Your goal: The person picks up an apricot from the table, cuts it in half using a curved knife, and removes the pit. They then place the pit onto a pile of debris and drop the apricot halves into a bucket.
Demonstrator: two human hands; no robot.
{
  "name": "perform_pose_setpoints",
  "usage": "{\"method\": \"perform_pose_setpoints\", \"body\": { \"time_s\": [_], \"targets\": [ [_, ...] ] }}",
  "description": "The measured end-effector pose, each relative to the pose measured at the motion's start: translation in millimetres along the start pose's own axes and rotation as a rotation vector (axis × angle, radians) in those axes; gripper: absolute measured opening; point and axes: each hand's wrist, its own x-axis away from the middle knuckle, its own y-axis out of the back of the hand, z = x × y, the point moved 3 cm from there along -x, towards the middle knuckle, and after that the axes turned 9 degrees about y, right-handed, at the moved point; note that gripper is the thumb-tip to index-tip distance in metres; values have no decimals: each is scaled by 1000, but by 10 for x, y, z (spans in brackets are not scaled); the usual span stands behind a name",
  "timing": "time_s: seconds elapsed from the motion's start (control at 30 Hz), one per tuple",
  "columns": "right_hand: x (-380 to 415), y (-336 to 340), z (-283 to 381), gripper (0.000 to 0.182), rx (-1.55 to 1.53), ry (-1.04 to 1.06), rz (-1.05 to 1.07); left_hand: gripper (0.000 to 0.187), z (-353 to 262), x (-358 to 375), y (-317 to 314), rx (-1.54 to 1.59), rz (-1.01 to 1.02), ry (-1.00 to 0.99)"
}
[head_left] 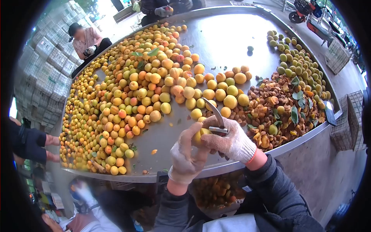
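Close to the table's near edge, my left hand (186, 159) in a whitish work glove is closed around a yellow apricot (199, 136). My right hand (232, 142), gloved and stained brown, grips a curved knife (217, 113) with a metal collar; its blade points up and to the left. The right fingertips meet the apricot, and the knife's handle is mostly hidden in the palm. Beyond my hands spreads a large heap of yellow and orange apricots (147, 83). To the right of them lies a mound of brown pits and scraps (276, 96) mixed with leaves.
The metal table (228, 38) has a raised rim. Greener apricots (297, 63) line its right side. Under the near edge, a container holds apricot pieces (218, 189). Co-workers sit around the table, one at far left (85, 44). Stacked crates (46, 69) and a crate (348, 120) flank it.
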Motion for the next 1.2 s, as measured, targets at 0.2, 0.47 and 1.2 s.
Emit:
{"method": "perform_pose_setpoints", "body": {
  "time_s": [0.2, 0.47, 1.2],
  "targets": [
    [-22, -121, -108, 36, -27, 21, -2, 38, 244, 22, 64, 26, -229, 54],
    [-8, 62, -127, 36, -251, -35, -47, 47, 334, 36, 266, 865, -268, 702],
    [-9, 197, -10, 13, -727, 462, -515, 60, 137, 180, -143, 789, 211, 883]
  ]
}}
